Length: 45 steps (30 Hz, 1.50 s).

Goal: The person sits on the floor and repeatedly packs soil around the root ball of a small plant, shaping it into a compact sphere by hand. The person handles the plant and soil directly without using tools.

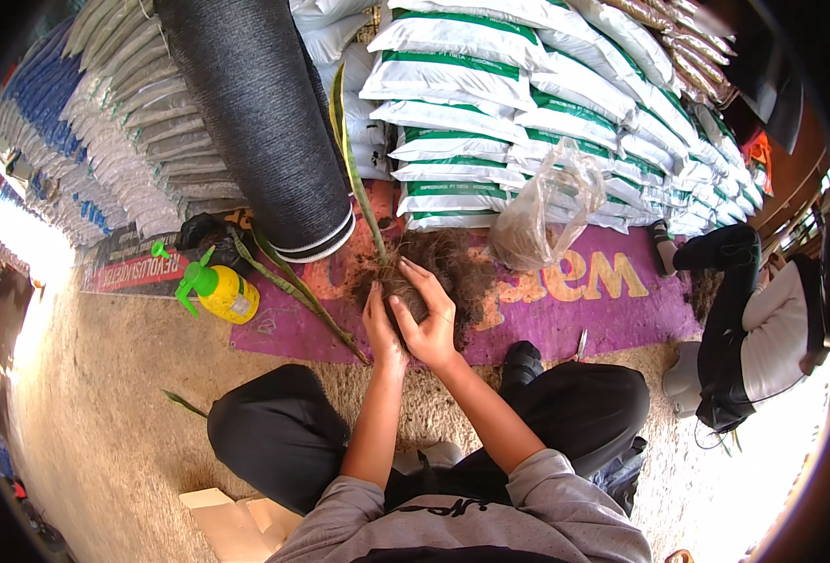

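My left hand (383, 327) and my right hand (428, 324) are cupped round a dark ball of brown fibre (409, 306), pressing it from both sides. Out of its top rises a long green leaf with yellow edges (360, 192), like a snake plant's, leaning slightly left. Loose brown fibre (462, 267) is heaped behind and to the right of the ball. How far my left fingers reach round the far side is hidden. Left of my hands, another long leaf (307, 298) lies across the purple banner (612, 324).
A yellow spray bottle with a green head (222, 293) stands at left. Beyond are a black mesh roll (255, 122) and stacked white-green sacks (462, 84). A clear plastic bag (546, 220) holds brown material. Another person (762, 319) sits at right. Cardboard (232, 525) lies near my left knee.
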Motion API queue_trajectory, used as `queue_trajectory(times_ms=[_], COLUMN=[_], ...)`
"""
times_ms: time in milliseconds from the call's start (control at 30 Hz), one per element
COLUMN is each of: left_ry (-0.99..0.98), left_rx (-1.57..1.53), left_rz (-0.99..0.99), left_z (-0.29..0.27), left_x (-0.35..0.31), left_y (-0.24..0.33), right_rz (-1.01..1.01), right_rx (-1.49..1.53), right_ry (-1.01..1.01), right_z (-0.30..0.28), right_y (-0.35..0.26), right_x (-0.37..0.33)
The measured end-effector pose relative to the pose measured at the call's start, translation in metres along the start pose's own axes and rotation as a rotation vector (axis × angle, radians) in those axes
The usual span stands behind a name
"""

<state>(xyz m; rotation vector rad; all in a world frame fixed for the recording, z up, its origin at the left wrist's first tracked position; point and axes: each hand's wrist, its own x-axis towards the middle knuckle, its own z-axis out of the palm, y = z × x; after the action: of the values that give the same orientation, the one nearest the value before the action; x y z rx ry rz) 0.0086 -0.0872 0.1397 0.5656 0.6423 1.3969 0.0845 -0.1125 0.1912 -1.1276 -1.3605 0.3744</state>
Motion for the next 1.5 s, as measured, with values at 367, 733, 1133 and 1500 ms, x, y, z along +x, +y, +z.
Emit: queue_trajectory(times_ms=[367, 733, 1133, 1500], left_ry=[0.101, 0.156, 0.014, 0.007], left_rx=[0.174, -0.07, -0.233, 0.01], left_rz=[0.091, 0.018, -0.188, -0.026], left_z=[-0.001, 0.013, 0.015, 0.029], left_x=[0.007, 0.013, 0.009, 0.003], left_y=[-0.01, 0.016, 0.01, 0.017], right_rz=[0.269, 0.464, -0.109, 0.395], right_rx=[0.056, 0.541, -0.357, 0.428], right_ry=[-0.01, 0.067, -0.094, 0.117], right_z=[0.002, -0.017, -0.017, -0.019], right_y=[0.025, 0.002, 0.003, 0.017], right_x=[0.004, 0.012, 0.012, 0.014])
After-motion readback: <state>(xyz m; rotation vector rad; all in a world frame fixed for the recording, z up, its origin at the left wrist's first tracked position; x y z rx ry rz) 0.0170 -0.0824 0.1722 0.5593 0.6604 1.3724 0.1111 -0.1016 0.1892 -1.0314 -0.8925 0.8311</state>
